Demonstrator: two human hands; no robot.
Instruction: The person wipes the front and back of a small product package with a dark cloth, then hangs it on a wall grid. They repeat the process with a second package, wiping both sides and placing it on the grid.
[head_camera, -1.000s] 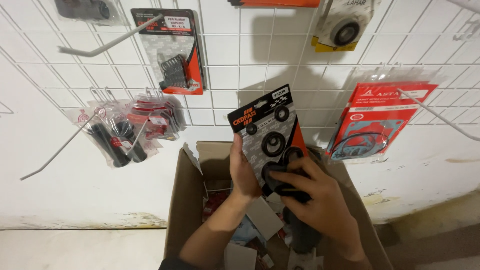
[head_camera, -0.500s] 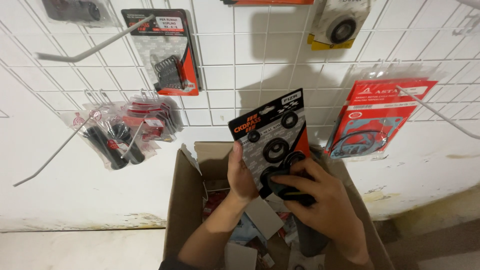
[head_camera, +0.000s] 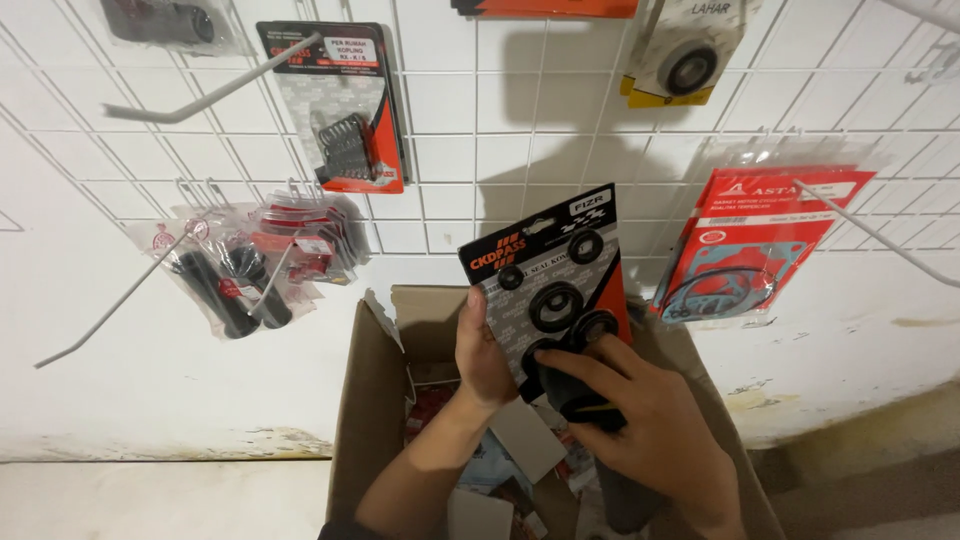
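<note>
Two hands hold one flat black-and-orange blister card of round black rubber seals (head_camera: 548, 275) above an open brown cardboard box (head_camera: 372, 400). The left hand (head_camera: 483, 352) is curled shut on the card's left edge, thumb on the front and fingers hidden behind. The right hand (head_camera: 640, 420) lies over the card's lower right part, its fingers bent and closed over the bottom seals and over a dark bag-like item (head_camera: 585, 400) held against the card; what that item is cannot be told.

The card stands nearly upright, printed face toward the camera. Its long axis runs top to bottom, leaning slightly so the top edge rises toward the right. It sits in front of a white wire grid wall (head_camera: 460, 110), between a hanging bundle of black handle grips in clear bags (head_camera: 235, 285) and a red gasket packet (head_camera: 750, 245).
</note>
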